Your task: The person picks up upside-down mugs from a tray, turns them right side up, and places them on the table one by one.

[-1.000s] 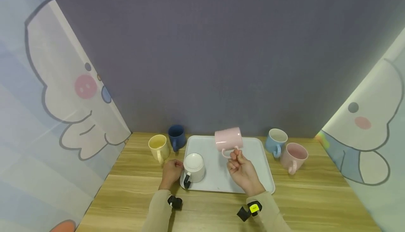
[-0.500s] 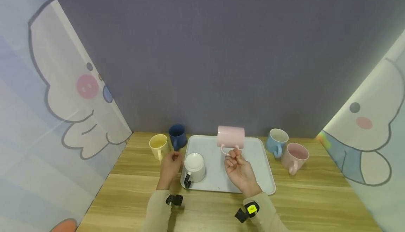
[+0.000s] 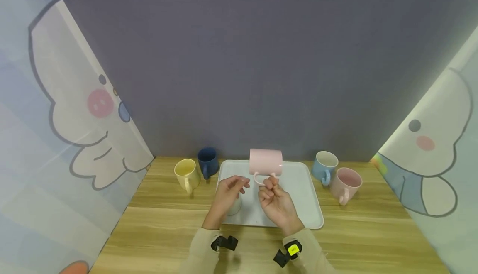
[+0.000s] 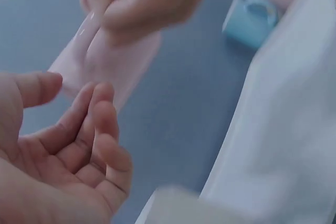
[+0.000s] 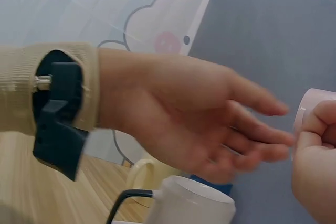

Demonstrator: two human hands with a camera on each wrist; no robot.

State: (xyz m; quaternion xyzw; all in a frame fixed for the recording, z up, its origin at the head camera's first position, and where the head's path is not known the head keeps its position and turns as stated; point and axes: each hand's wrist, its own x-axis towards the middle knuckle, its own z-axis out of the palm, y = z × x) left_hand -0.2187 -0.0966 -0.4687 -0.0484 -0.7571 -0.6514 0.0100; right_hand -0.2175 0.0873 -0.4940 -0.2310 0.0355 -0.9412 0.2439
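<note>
My right hand [image 3: 278,205] pinches the handle of a pink mug [image 3: 266,161], which is held on its side above the white tray [image 3: 304,199]. To its left, my left hand [image 3: 227,195] is raised over the tray with fingers loosely bent and nothing in them. In the left wrist view, the fingertips of this left hand [image 4: 79,166] overlap the near end of the pink mug [image 4: 118,69]. Beneath the left hand, a white mug [image 3: 234,208] stands upside down on the tray, mostly hidden; its black handle [image 5: 123,198] shows in the right wrist view.
Left of the tray, a yellow mug [image 3: 187,173] and a dark blue mug [image 3: 208,162] stand upright on the wooden table [image 3: 157,216]. At the right are a light blue mug [image 3: 324,167] and another pink mug [image 3: 344,184]. A grey panel [image 3: 239,66] rises behind.
My left hand has lifted from the tray's left edge and moved right, over the white mug. The held pink mug has levelled out and shifted slightly left with my right hand.
</note>
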